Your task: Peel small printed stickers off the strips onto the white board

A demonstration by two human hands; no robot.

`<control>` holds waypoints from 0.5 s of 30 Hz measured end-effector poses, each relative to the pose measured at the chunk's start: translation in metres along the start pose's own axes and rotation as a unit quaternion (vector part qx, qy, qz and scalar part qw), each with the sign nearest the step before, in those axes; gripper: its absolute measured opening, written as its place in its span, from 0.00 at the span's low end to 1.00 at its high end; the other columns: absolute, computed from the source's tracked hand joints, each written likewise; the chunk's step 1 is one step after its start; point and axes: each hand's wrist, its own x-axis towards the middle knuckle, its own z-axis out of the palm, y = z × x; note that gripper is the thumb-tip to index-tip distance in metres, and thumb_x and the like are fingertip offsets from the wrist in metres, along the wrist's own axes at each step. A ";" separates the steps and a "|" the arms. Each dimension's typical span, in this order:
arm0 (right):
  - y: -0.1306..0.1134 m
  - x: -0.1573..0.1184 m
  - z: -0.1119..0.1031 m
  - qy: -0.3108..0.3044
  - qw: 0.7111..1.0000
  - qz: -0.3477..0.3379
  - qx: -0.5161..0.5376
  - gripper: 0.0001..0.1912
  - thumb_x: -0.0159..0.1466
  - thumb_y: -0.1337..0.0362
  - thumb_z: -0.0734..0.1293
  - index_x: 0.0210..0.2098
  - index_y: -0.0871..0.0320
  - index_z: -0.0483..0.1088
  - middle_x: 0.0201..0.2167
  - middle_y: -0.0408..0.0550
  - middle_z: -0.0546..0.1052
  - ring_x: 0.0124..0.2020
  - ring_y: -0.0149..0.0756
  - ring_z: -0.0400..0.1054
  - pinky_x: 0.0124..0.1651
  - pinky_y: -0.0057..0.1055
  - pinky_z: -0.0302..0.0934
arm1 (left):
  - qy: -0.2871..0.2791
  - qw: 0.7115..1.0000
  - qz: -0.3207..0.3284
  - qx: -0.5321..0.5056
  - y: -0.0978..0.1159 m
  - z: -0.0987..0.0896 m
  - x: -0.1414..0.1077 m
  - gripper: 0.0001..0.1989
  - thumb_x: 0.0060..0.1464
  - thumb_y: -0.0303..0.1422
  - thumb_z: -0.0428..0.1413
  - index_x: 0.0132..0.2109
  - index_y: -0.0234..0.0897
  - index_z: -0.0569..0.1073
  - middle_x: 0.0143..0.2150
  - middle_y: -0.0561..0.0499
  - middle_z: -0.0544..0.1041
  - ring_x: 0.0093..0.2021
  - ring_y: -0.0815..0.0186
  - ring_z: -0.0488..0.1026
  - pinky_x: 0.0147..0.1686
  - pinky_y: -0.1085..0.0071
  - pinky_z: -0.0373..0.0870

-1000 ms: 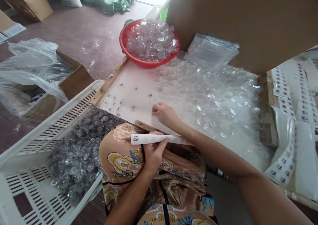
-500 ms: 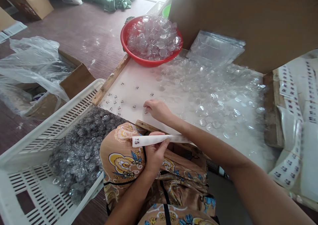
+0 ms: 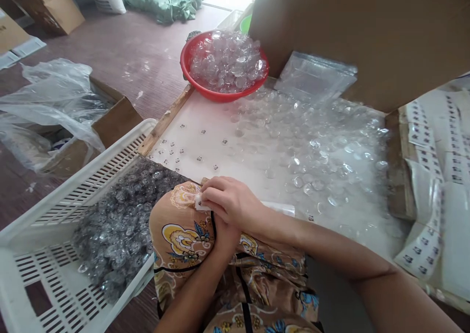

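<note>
On my patterned lap, my left hand grips a narrow white strip of panda stickers. Much of this hand and the strip's middle lie behind my right hand. The fingers of the right hand are bent together and pinch at the strip's left end; whether a sticker has come loose there is hidden. Just beyond the hands, small panda prints dot the left part of the white tabletop. Many clear plastic discs spread over the table's right part.
A red basin heaped with clear plastic pieces stands at the far table corner. To my left, a white slotted crate holds many printed clear pieces. Sticker sheets hang at the right. A cardboard box with plastic bags is beyond the crate.
My right hand has come back from the dotted area of the table to the strip's left end, covering much of my left hand. My left hand still grips the strip.
</note>
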 end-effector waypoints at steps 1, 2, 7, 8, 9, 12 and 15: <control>0.003 0.000 -0.006 0.015 0.999 -0.005 0.032 0.08 0.68 0.65 0.63 0.32 0.56 0.71 0.39 0.49 0.76 0.40 0.35 0.68 0.43 0.32 0.61 | -0.015 1.000 -0.004 0.010 0.000 0.001 0.000 0.09 0.56 0.38 0.59 0.31 0.37 0.76 0.29 0.50 0.76 0.35 0.61 0.76 0.31 0.70 0.76; 0.009 0.002 -0.013 0.035 0.997 -0.002 0.066 0.07 0.67 0.64 0.63 0.32 0.55 0.71 0.38 0.48 0.76 0.39 0.33 0.68 0.42 0.31 0.62 | -0.042 0.999 -0.008 0.016 0.001 0.001 -0.002 0.10 0.55 0.39 0.59 0.33 0.37 0.77 0.29 0.51 0.76 0.34 0.61 0.76 0.31 0.70 0.76; 0.082 0.015 -0.053 0.133 0.969 0.182 0.099 0.07 0.61 0.61 0.68 0.29 0.57 0.69 0.23 0.42 0.72 0.25 0.29 0.63 0.29 0.28 0.57 | -0.146 0.987 -0.022 -0.061 0.000 -0.005 -0.012 0.12 0.49 0.36 0.66 0.38 0.36 0.74 0.33 0.51 0.77 0.33 0.66 0.76 0.37 0.71 0.75; 0.099 0.016 -0.056 0.124 0.961 0.229 0.095 0.07 0.60 0.62 0.68 0.28 0.58 0.69 0.22 0.42 0.71 0.24 0.29 0.64 0.28 0.28 0.56 | -0.147 0.986 -0.023 -0.072 -0.001 -0.006 -0.013 0.12 0.49 0.36 0.66 0.38 0.36 0.74 0.34 0.51 0.76 0.33 0.66 0.75 0.37 0.71 0.75; 0.114 0.018 -0.058 0.110 0.953 0.265 0.092 0.07 0.59 0.62 0.68 0.27 0.58 0.69 0.21 0.42 0.71 0.24 0.30 0.64 0.28 0.27 0.56 | -0.143 0.987 -0.024 -0.075 -0.001 -0.007 -0.013 0.12 0.49 0.36 0.66 0.38 0.36 0.74 0.34 0.51 0.76 0.33 0.67 0.75 0.37 0.71 0.74; 0.142 0.018 -0.053 0.075 0.941 0.317 0.087 0.06 0.57 0.63 0.68 0.27 0.58 0.70 0.21 0.42 0.72 0.24 0.30 0.67 0.27 0.26 0.56 | -0.141 0.987 -0.030 -0.077 -0.002 -0.007 -0.013 0.14 0.49 0.38 0.67 0.38 0.37 0.74 0.35 0.51 0.75 0.34 0.67 0.74 0.36 0.71 0.74; 0.147 0.019 -0.047 0.060 0.944 0.319 0.066 0.05 0.56 0.62 0.68 0.27 0.58 0.70 0.21 0.41 0.73 0.23 0.30 0.66 0.26 0.26 0.56 | -0.146 0.985 -0.039 -0.085 -0.003 -0.006 -0.012 0.14 0.48 0.38 0.67 0.38 0.37 0.73 0.35 0.52 0.75 0.34 0.67 0.74 0.37 0.70 0.74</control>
